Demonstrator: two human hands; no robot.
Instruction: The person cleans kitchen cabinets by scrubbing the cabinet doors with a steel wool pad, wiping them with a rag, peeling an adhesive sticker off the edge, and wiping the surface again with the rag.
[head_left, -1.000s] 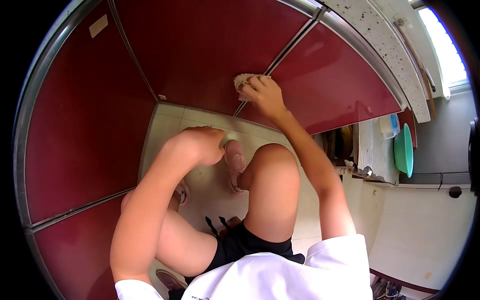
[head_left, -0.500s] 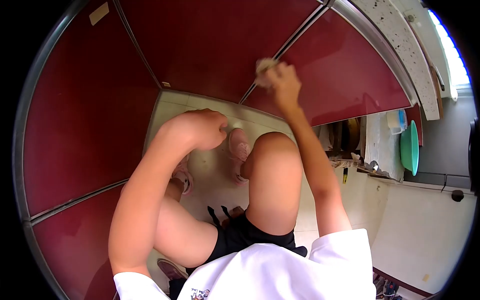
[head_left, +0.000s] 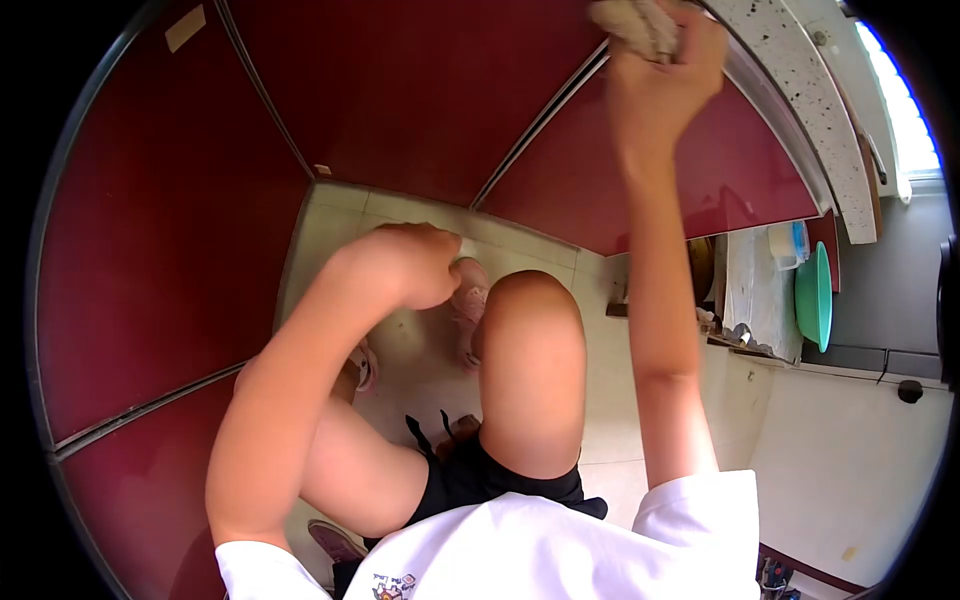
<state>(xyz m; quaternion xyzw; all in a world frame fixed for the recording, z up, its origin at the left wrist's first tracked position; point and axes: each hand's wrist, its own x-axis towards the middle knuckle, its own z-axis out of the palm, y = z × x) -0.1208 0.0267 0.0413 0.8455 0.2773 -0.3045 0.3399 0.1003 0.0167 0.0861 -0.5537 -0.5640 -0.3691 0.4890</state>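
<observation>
A light, crumpled cloth (head_left: 640,28) is in the grip of my right hand (head_left: 668,85), high up by the metal strip (head_left: 550,115) between two dark red panels. Behind that hand lies the right red panel (head_left: 740,160). My left hand (head_left: 415,262) hangs in front of my legs, above the pale tiled floor and near one pink shoe (head_left: 470,292). Its fingers are curled in and mostly turned from view, so whether anything is in them is hidden.
More red panels (head_left: 170,230) stand on the left. At the right are a speckled counter edge (head_left: 800,90), a green basin (head_left: 815,297) and a clear container with a blue part (head_left: 790,245). Below the counter is an open space holding a round object (head_left: 702,265).
My right hand has moved up and to the right along the metal strip, with the cloth in it. The left hand has stayed in nearly the same place.
</observation>
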